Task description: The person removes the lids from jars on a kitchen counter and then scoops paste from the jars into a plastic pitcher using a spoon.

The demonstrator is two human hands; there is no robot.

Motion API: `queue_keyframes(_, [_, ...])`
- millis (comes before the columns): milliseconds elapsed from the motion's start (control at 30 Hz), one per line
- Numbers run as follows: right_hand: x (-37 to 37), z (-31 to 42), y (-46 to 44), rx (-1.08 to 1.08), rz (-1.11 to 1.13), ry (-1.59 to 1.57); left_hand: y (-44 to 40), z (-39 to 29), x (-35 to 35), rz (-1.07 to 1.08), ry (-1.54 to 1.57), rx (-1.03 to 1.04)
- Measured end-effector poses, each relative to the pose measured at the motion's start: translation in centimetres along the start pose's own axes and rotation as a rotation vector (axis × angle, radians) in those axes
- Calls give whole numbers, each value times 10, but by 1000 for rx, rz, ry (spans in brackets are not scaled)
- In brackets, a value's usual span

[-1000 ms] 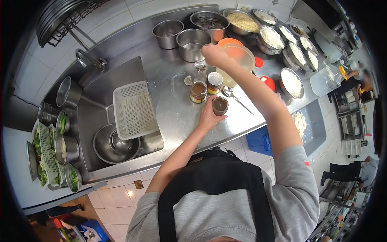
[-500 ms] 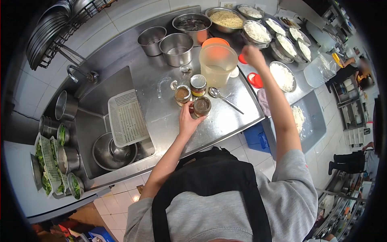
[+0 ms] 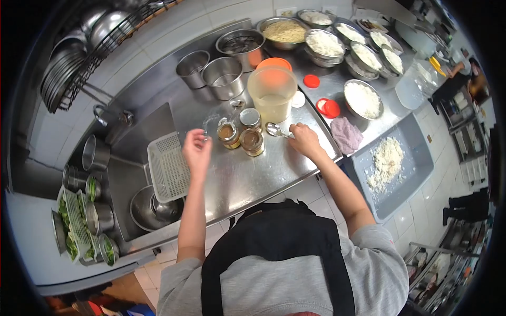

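Note:
My right hand (image 3: 304, 140) is closed on the handle of a metal spoon (image 3: 273, 129), whose bowl rests at the steel counter. Left of it stand three small glass jars. The front jar (image 3: 252, 142) and the left jar (image 3: 228, 135) show brown contents at their uncovered mouths. A third jar (image 3: 250, 119) behind them has a silvery top. My left hand (image 3: 197, 152) hovers left of the jars, fingers loosely bent and apart, with nothing visible in them. Behind the jars is a translucent plastic tub (image 3: 272, 95) of pale liquid.
Crumpled foil pieces (image 3: 237, 103) and steel pots (image 3: 223, 78) sit behind the jars. Red lids (image 3: 311, 81), a pink cloth (image 3: 346, 135) and several rice bowls (image 3: 363, 100) are at the right. A grey bin (image 3: 416, 174) stands below. The sink holds a white basket (image 3: 167, 168).
My left hand has let go of the front jar and moved left. My right hand has come back from near the red lids and taken hold of the spoon.

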State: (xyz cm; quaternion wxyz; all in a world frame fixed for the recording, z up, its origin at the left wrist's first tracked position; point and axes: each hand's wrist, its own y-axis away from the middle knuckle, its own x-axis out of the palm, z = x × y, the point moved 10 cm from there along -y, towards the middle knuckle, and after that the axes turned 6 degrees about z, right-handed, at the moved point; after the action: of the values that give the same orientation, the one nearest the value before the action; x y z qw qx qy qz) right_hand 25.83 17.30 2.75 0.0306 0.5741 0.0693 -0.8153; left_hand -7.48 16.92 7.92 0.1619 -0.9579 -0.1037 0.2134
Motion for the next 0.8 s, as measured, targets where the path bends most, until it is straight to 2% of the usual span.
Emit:
queue_keyframes(67, [-16,8,1,-88,135,-26,-18,-7,-10,22,-45,7])
queue_keyframes(100, [-26,5,3,-42,214,-1,-24,-9,-11,24,-96,0])
queue_keyframes(133, [-40,5,5,-95,156,-13,-30,-11,-7,39,-89,11])
queue_keyframes(233, [-68,-1,13,-63,124,33,-47,-28,33,271,-225,123])
queue_keyframes(267, [-70,-4,15,-62,84,26,-53,-33,45,284,-223,129])
queue_keyframes(333, [-59,-8,20,-54,109,67,-56,-50,91,469,-401,271])
queue_keyframes(367, [-57,-7,23,-43,108,69,-57,-63,102,478,-395,276])
queue_keyframes(433, [-46,-2,29,-36,161,35,-55,-76,133,606,-651,276])
queue_keyframes(467, [-44,0,32,-26,159,36,-57,-81,141,613,-646,282])
queue_keyframes(533, [-40,6,38,-34,165,15,-61,-64,161,735,-928,147])
queue_keyframes(567, [-38,6,41,-22,161,14,-63,-57,167,799,-949,84])
queue_keyframes(700, [-43,2,54,6,128,-8,-59,-54,181,861,-984,85])
queue_keyframes(800, [-36,-8,61,6,113,23,-62,-51,181,786,-978,109])
